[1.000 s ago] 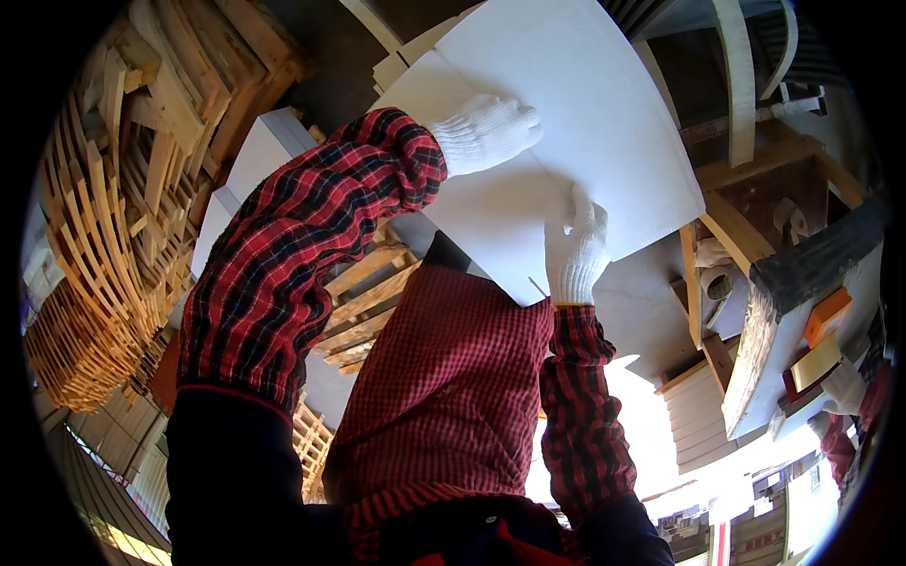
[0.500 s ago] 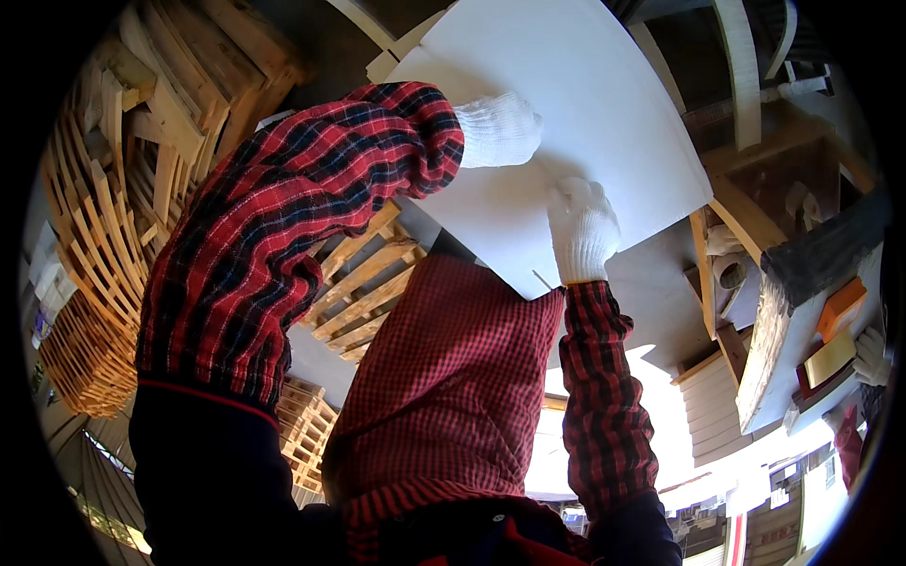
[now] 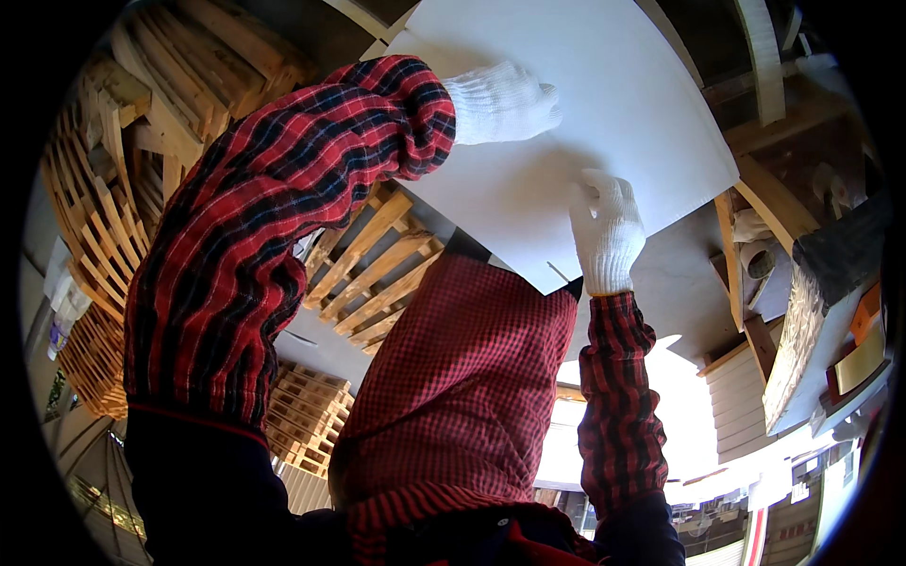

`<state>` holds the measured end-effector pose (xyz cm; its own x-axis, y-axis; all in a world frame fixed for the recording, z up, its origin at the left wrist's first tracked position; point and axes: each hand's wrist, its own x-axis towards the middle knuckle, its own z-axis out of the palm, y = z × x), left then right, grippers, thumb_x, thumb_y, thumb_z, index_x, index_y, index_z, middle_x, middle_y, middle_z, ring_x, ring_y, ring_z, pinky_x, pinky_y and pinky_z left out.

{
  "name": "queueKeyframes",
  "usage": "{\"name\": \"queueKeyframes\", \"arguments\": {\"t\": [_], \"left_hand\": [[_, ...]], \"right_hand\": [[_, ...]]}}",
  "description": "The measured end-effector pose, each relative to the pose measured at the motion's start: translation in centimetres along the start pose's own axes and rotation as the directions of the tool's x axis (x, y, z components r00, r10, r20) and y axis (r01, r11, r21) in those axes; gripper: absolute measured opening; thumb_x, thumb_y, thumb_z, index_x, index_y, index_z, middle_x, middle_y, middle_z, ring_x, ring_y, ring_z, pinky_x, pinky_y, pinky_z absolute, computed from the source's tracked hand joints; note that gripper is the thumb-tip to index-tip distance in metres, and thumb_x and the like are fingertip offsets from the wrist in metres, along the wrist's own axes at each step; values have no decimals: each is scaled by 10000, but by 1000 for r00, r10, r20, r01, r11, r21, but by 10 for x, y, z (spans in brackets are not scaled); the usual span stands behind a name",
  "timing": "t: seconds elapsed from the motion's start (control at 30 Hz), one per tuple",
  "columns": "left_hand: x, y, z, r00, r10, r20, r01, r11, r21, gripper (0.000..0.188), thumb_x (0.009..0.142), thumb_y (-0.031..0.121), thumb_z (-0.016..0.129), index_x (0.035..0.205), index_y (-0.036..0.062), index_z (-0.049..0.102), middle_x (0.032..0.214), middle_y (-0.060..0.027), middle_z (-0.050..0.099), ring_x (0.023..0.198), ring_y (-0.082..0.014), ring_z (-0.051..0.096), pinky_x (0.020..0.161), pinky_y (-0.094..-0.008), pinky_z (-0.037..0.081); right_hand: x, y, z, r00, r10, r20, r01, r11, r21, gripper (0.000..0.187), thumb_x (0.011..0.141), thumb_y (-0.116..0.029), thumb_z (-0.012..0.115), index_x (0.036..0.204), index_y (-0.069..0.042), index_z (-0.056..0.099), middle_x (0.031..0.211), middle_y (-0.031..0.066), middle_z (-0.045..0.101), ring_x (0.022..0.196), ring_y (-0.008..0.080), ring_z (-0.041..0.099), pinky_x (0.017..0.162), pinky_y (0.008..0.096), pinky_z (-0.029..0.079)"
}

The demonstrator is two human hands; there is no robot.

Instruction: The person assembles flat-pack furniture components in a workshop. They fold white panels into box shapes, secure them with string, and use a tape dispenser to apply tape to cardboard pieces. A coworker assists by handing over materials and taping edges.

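A large white flat sheet or board (image 3: 604, 104) spreads in front of me, a short slit near its nearest corner. My left hand (image 3: 510, 102), in a white knitted glove, reaches across from the left and rests on the sheet, its fingers curled. Closer to me, my right hand (image 3: 609, 236), gloved the same way, sits over the sheet's near right part. Its thumb and fingertips are drawn together against the surface. Whatever either hand may pinch is hidden or too small to make out. Plaid sleeves cover both forearms, and a checked apron (image 3: 453, 377) hangs below the sheet.
Wooden pallets (image 3: 377, 264) stand on the floor beyond my left arm, with stacked timber (image 3: 160, 85) at the far left. To the right is a wooden-framed bench (image 3: 797, 330) holding an orange block (image 3: 865, 311). A curved pale strip (image 3: 763, 57) rises at the upper right.
Both hands have moved slightly apart over the sheet, the left one farther out. The whole view has shifted a little, so the sheet appears more to the right.
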<state>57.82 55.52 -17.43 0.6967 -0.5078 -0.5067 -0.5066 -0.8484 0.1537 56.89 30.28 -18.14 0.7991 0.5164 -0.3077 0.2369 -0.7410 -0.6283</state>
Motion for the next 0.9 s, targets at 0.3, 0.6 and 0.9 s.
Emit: {"name": "queueKeyframes", "arguments": {"t": [0.3,0.6,0.9], "left_hand": [[4,11,-10,991,-99,93,97,995,25,143,856,107,661,993,67,675,1008,-94,639,851,-230,710,713,-348,587],[-8,10,-12,985,-171,8,167,950,-263,186,829,93,616,993,62,700,1001,-112,671,921,-286,680,844,-453,528],[-11,-4,-16,945,-190,268,301,827,-475,232,922,209,510,982,63,681,905,-141,695,865,-327,675,811,-459,532]], "right_hand": [[14,-18,-23,994,100,39,-102,993,62,401,862,-228,704,1250,-144,657,1153,81,672,801,188,700,696,340,565],[32,-40,-12,946,151,285,-212,957,198,468,885,-365,666,1285,-124,638,1130,139,691,890,253,696,792,376,557],[40,-31,1,945,140,296,-210,952,221,357,877,-305,648,1165,-103,711,1044,134,718,889,252,697,808,373,554]]}}
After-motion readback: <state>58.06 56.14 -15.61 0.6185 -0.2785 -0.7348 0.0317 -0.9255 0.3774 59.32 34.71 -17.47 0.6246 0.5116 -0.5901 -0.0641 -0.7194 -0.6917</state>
